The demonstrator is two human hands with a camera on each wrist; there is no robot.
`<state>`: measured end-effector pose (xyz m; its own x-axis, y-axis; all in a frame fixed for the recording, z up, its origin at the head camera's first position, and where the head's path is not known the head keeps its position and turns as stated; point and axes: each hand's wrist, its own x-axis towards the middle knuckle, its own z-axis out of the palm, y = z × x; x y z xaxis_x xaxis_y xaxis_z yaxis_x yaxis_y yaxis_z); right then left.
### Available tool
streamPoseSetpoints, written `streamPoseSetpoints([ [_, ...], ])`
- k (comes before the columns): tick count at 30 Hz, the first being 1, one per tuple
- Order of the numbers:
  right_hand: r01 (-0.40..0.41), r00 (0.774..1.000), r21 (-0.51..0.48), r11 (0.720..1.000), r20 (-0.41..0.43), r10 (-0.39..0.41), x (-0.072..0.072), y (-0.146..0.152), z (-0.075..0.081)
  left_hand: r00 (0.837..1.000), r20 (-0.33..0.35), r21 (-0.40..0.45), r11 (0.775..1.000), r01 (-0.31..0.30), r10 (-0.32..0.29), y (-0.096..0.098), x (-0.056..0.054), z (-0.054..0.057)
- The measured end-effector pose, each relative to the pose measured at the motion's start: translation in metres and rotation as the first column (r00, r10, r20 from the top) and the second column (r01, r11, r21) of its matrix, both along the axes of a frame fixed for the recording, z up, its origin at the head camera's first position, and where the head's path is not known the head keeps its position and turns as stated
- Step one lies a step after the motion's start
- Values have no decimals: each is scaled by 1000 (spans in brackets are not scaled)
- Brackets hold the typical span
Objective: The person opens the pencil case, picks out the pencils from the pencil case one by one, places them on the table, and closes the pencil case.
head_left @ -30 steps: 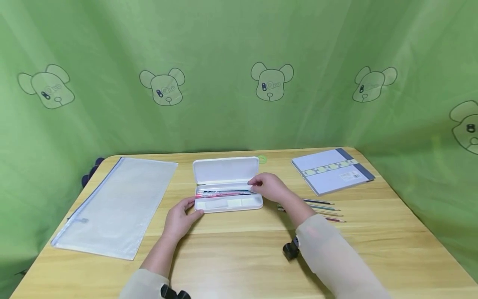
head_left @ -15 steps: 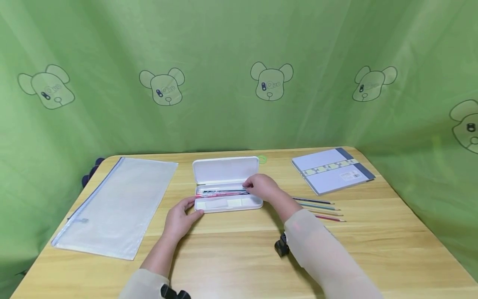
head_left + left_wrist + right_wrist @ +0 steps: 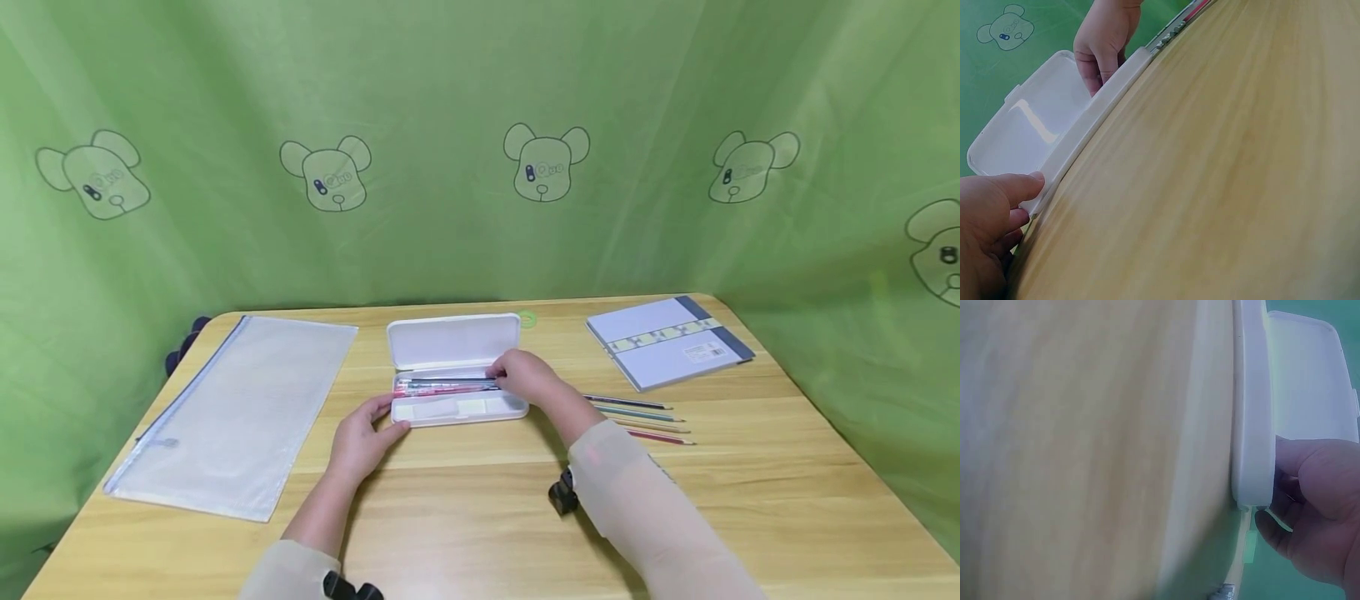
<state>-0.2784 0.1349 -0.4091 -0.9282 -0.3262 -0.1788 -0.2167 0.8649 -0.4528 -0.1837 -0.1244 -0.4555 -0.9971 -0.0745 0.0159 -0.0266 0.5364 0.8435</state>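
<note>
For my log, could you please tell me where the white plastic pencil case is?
In the head view, the pencil case lies centrally, right of the translucent rectangular pouch, the left hand gripping its left end.

Pale beige sleeves point(image 3: 654, 518), a small black device point(image 3: 563, 492) at each.

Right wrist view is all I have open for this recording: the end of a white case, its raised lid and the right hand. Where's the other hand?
Observer: The left hand grips the left end of the white case, thumb at its front edge.
Operator: My view doesn't show inside the case. What's in there?
Observer: In the head view, slim writing implements, some pink, some dark, lie lengthwise along it.
</note>
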Motion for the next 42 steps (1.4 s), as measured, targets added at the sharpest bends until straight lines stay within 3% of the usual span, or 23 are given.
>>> streamPoseSetpoints([
  [7,-18,1000,-21,1000,-19,17,2,3,-1,1000,-3,5,1000,1,-1,1,1,-1],
  [18,14,1000,-167,986,14,-12,7,14,-1,999,-33,-5,1000,16,-16,0,1,-5],
  [30,-10,1000,-273,962,-23,4,13,46,7,999,-30,-17,1000,21,-22,-1,1,-4],
  [35,-12,999,-280,960,-48,-2,20,63,13,999,-26,-18,1000,24,-24,-2,1,-4],
  [42,53,997,-232,971,-38,-64,31,93,17,999,-30,-25,999,23,-24,-2,0,-3],
])
